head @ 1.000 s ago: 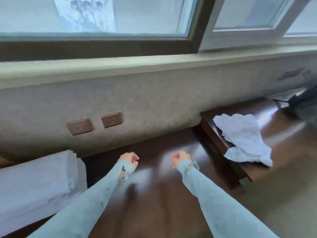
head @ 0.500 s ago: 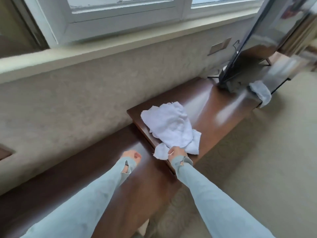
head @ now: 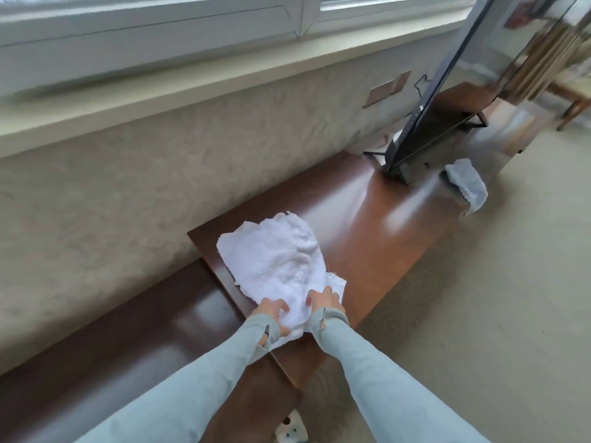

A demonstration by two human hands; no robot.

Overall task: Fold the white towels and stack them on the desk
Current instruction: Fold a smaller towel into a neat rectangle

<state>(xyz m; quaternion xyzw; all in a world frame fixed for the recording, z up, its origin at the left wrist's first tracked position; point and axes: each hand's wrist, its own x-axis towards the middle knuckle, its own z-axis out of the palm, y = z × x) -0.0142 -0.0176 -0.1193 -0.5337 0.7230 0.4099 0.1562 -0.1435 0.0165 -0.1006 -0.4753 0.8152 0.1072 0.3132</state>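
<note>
A: The crumpled white terry towel [head: 278,260] lay on the glossy dark brown wooden tabletop [head: 377,238], near its left end, bunched and wrinkled, not folded at all.

B: Rough edges too. Loose threads showed along its right side, and the near corner drooped over the tabletop's front edge.

A: And the hands? The left hand [head: 271,310] sat on the towel's near end, fingers curled into the cloth, gripping a bunch of it.

B: The right hand [head: 324,300] was just beside it, fingers bent down onto the same near edge, clutching the fabric. Both arms wore pale blue sleeves [head: 367,372] with thumb holes.

A: Further along the same tabletop a second pale towel [head: 467,185] hung over the far front edge, well apart from the first.

B: Close by it stood a black flat screen on a thin metal stand [head: 425,123], seen edge-on, with beige wall sockets [head: 388,89] on the textured wall behind.

A: A white window sill [head: 192,87] ran above the wall, and beige patterned carpet [head: 479,314] covered the floor on the right.
</note>
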